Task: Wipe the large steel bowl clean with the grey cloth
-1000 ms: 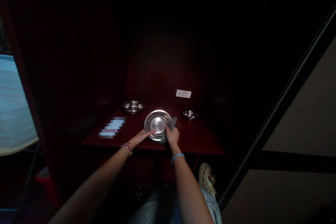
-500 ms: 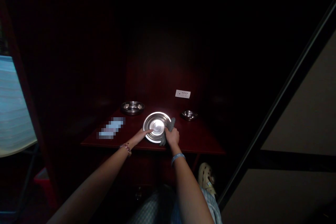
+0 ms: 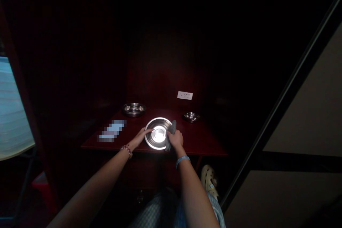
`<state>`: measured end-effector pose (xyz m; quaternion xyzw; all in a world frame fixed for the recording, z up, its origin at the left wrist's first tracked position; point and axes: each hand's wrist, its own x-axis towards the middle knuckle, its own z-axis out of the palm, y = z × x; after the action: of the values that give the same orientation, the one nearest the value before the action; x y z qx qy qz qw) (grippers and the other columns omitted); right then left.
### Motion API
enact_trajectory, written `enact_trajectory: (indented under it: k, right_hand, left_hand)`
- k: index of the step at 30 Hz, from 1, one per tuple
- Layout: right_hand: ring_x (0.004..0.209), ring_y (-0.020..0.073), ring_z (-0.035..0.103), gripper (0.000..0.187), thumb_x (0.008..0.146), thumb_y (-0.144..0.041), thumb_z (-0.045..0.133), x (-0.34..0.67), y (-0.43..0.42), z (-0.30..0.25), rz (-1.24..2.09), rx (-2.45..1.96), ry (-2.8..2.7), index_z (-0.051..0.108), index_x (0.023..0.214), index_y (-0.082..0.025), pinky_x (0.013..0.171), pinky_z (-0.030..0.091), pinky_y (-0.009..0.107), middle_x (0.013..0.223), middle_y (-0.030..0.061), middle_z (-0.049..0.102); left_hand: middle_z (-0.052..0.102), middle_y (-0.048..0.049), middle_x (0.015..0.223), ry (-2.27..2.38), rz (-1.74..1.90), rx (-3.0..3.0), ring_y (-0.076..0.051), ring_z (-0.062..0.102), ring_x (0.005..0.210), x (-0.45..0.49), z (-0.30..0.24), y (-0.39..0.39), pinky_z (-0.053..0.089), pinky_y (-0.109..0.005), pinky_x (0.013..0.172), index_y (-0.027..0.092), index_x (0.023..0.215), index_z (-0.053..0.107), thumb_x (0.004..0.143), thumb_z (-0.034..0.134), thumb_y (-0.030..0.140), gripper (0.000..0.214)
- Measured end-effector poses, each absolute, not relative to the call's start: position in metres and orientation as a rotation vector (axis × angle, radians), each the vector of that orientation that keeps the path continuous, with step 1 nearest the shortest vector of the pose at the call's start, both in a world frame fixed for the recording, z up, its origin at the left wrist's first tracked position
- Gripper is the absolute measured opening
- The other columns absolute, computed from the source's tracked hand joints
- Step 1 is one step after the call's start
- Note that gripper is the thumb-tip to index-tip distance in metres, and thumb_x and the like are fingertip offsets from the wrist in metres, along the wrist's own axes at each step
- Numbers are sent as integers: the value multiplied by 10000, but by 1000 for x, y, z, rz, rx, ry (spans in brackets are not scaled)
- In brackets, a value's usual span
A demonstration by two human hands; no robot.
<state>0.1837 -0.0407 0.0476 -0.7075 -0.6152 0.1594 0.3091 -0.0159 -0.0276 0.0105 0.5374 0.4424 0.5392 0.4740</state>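
A shiny round steel plate [image 3: 157, 134] lies on a dark red wooden table [image 3: 203, 140], near its front edge. My left hand [image 3: 141, 136] grips the plate's left rim, fingers curled over it. My right hand [image 3: 175, 138] is closed on a grey cloth [image 3: 171, 128] that presses against the plate's right side. A bead bracelet is on my left wrist and a blue band on my right.
A steel bowl [image 3: 134, 109] stands at the back left and a smaller steel bowl [image 3: 191, 116] at the back right. A white socket panel [image 3: 185, 95] is on the back wall. A blurred flat item [image 3: 112, 130] lies at the table's left.
The plate has come down from a tilt facing me to lie flatter on the table. My left hand moved from under its lower edge to its left rim. The cloth hand stayed at the right side.
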Motion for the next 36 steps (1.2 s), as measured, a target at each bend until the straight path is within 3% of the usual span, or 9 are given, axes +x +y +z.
enact_trajectory:
  k: [6,19,28,36]
  right_hand:
    - [949,256,680,353,806,-422,582,188,-40,49,417,-1863,-1668,722,964,-139,739,500,265,1011,160,712]
    - [984,265,669,400,845,-431,534,181,-36,45,442,-1815,-1562,694,1095,-164,807,502,297,1057,140,705]
    - [992,228,670,355,883,-343,502,169,-39,47,537,-1697,-1557,703,1072,-118,811,491,238,1047,133,711]
    - [989,234,671,337,865,-344,528,171,-39,46,546,-1716,-1542,707,1060,-135,790,497,240,1041,132,713]
  left_hand:
    - [662,-97,1167,1169,1388,1279,-282,520,1204,-14,10,-33,360,-368,1040,162,977,695,654,640,508,477]
    - [573,-120,1331,1059,1427,1297,-274,449,1307,-14,5,-24,291,-378,1117,164,1118,645,718,598,544,554]
    - [702,-144,1096,1039,1325,1347,-330,540,1201,-9,11,-28,362,-423,1064,134,1074,668,674,674,487,534]
    - [660,-133,1196,1053,1353,1308,-325,556,1180,-12,5,-22,399,-379,1038,158,1083,651,646,700,423,514]
